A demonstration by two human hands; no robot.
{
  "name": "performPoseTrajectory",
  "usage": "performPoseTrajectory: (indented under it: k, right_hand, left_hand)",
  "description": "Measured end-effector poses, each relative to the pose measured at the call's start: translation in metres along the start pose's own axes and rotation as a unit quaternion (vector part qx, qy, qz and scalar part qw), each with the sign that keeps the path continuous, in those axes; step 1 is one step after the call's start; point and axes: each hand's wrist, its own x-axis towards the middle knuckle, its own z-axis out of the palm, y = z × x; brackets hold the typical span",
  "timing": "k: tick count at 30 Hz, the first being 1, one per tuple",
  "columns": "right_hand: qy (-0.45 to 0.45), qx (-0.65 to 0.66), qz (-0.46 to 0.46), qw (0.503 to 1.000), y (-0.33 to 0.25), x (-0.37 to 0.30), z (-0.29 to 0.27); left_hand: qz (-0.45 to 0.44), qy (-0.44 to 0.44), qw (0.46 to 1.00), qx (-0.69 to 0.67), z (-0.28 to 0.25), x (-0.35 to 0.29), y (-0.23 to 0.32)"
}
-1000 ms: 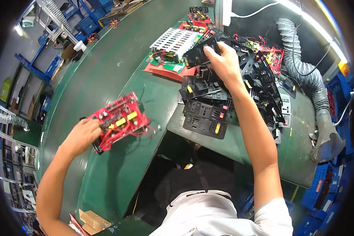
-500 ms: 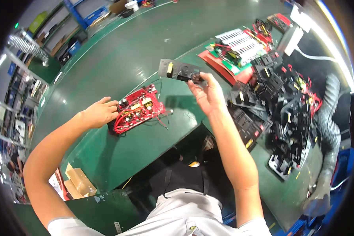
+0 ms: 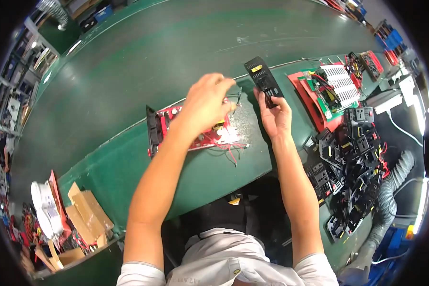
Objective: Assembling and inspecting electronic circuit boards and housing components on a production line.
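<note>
My right hand (image 3: 275,117) grips the lower end of a black plastic socket panel (image 3: 264,81), which has slots and a yellow label. It is held tilted above the green bench. My left hand (image 3: 206,102) hovers over a red circuit board (image 3: 209,139) with its thumb and fingers apart, near thin dark wires at the board's far right corner. The hand and forearm hide much of the board. A black end plate (image 3: 154,129) stands at the board's left end, and loose red and dark wires trail from its right side.
To the right lies a heap of black socket panels (image 3: 350,152). Behind it, a green board with a white slotted cover (image 3: 341,86) rests on red sheets (image 3: 306,102). A grey flexible duct (image 3: 388,190) runs along the right edge. Cardboard boxes (image 3: 88,217) stand at the lower left.
My left hand has gone from the board's left end to over its right part. The board is turned, the panel is tilted more upright, and the whole view has shifted.
</note>
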Motion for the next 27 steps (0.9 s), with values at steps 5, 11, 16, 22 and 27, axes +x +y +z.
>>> performPoseTrajectory:
  k: [5, 11, 16, 22, 27]
  right_hand:
    - [0.000, 0.005, 0.003, 1.000, -0.004, -0.006, -0.003]
    - [-0.037, -0.016, 0.026, 0.999, -0.005, 0.001, -0.001]
    - [-0.022, 0.026, 0.009, 0.999, -0.001, 0.000, -0.005]
    - [-0.051, -0.116, 0.045, 0.991, 0.019, -0.003, 0.002]
    - [-0.058, -0.206, 0.061, 0.975, 0.021, -0.003, 0.006]
  left_hand:
    - [-0.104, -0.167, 0.979, 0.053, 0.015, 0.003, 0.000]
    - [-0.088, -0.159, 0.982, 0.055, 0.020, -0.001, -0.017]
    - [-0.134, -0.176, 0.971, 0.088, 0.001, -0.019, -0.018]
    - [-0.108, -0.161, 0.981, 0.003, -0.014, -0.022, -0.036]
    - [-0.228, -0.036, 0.973, -0.022, -0.018, -0.005, -0.042]
